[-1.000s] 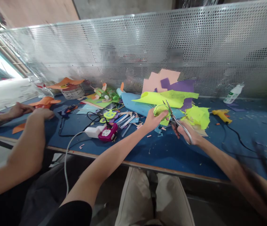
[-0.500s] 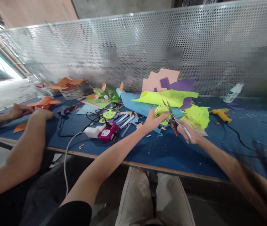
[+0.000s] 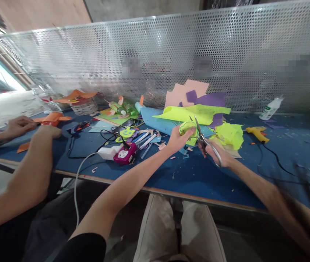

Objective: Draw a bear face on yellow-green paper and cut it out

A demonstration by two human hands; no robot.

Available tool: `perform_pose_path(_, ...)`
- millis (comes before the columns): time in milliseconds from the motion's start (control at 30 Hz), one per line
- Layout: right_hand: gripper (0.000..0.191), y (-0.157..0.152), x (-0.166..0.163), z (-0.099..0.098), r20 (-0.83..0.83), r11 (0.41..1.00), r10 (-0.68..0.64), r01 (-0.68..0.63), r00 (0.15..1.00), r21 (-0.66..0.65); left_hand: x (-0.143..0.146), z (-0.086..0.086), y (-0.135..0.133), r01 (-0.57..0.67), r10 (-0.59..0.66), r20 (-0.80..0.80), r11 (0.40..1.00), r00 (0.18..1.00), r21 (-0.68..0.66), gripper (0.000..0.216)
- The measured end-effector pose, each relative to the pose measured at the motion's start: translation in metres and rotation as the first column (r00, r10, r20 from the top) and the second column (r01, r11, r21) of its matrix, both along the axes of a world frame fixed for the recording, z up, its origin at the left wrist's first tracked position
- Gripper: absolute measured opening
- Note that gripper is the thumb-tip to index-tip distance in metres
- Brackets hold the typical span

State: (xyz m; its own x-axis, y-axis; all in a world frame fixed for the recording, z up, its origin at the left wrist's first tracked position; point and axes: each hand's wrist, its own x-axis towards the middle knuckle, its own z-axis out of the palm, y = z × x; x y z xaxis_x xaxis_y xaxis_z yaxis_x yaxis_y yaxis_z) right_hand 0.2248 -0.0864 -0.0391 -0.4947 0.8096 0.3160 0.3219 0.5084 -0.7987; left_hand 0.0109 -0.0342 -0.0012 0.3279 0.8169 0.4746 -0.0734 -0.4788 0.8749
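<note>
My left hand [image 3: 177, 140] pinches a small rounded piece of yellow-green foam [image 3: 187, 129] above the blue table [image 3: 198, 178]. My right hand [image 3: 217, 154] grips silver scissors [image 3: 201, 136], whose blades point up and away into the foam piece's right edge. Both hands hover near the middle of the table, in front of a heap of yellow-green, blue, pink and purple foam sheets [image 3: 195, 109].
Another person's arms [image 3: 32, 160] rest at the table's left, by orange cutouts [image 3: 51, 118]. A white and pink power strip [image 3: 119, 153] with cables lies left of my hands. A yellow glue gun [image 3: 256, 133] and white bottle [image 3: 271, 108] sit right. A perforated metal screen [image 3: 155, 62] backs the table.
My hands have stayed almost in place; the foam piece has turned slightly in my left fingers against the scissors. The other person's far hand has shifted a little left.
</note>
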Motion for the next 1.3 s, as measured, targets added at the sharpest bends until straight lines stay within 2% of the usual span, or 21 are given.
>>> perform_pose_path(167,0.06,-0.0023,-0.0005,0.0005,-0.008,1.0,-0.019,0.019,1.0,-0.011,-0.0003,0.0006,-0.0008,0.008,-0.008,-0.008,1.0,1.0,0.0,0.039)
perform_pose_path(400,0.058,0.0019,-0.0005,-0.006,-0.006,0.998,-0.005,0.006,1.0,0.069,0.0,0.0054,-0.0058,0.021,-0.019,-0.069,0.999,0.997,0.026,0.042)
perform_pose_path(633,0.059,-0.0041,-0.0036,-0.0011,-0.011,0.999,-0.024,0.025,1.0,0.023,0.0015,-0.0003,-0.004,0.015,-0.013,-0.046,0.999,0.999,0.037,0.042)
perform_pose_path(800,0.059,-0.0017,-0.0058,-0.0063,-0.018,0.999,-0.041,0.041,0.999,-0.003,0.0027,-0.0043,-0.0029,-0.016,0.016,-0.009,1.0,1.0,0.004,0.042)
perform_pose_path(1033,0.062,-0.0013,-0.0056,-0.0047,-0.018,0.999,-0.032,0.033,0.999,0.025,0.0011,-0.002,-0.0043,0.013,-0.009,-0.075,0.998,0.997,0.055,0.04)
perform_pose_path(1300,0.06,-0.0049,-0.0082,-0.0031,-0.014,0.996,-0.079,0.079,0.997,-0.031,0.004,-0.002,-0.006,-0.019,0.019,0.006,1.0,1.0,0.012,0.044)
